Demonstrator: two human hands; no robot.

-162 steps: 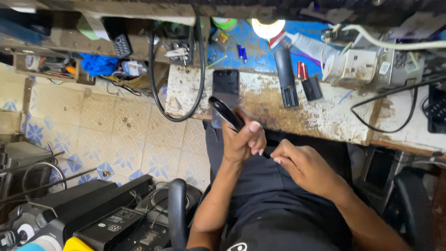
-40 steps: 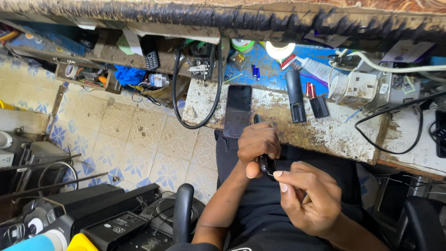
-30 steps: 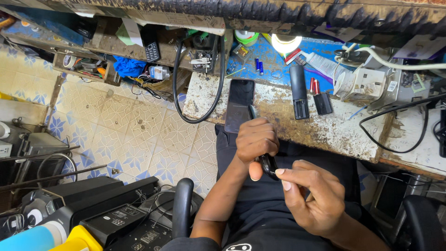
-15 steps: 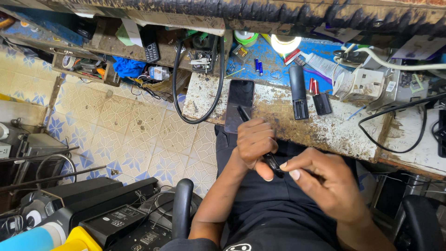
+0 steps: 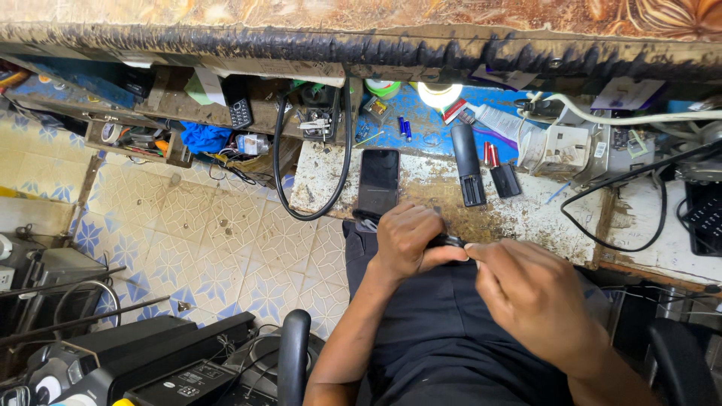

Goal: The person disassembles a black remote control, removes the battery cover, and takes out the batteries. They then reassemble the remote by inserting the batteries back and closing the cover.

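Observation:
My left hand (image 5: 407, 240) is closed around a small black device (image 5: 450, 241), mostly hidden in the fist, just in front of the worn workbench edge (image 5: 526, 225). My right hand (image 5: 530, 297) meets it from the right, its fingertips pinching at the device's exposed end. Both hands hover over my lap in dark clothing. A black phone (image 5: 378, 180) lies flat on the bench right behind my left hand.
On the bench lie a long black remote (image 5: 468, 164), a small black-and-red part (image 5: 502, 174), a white power strip (image 5: 568, 149) and cables. A black hose (image 5: 342, 135) loops down at left. Tiled floor (image 5: 218, 240), stacked black electronics (image 5: 150, 361) and a chair arm (image 5: 293, 361) sit left.
My hands have risen toward the bench edge and closed together. My right fingers now pinch the device's end; earlier the hand was lower and more open. The view tilted slightly.

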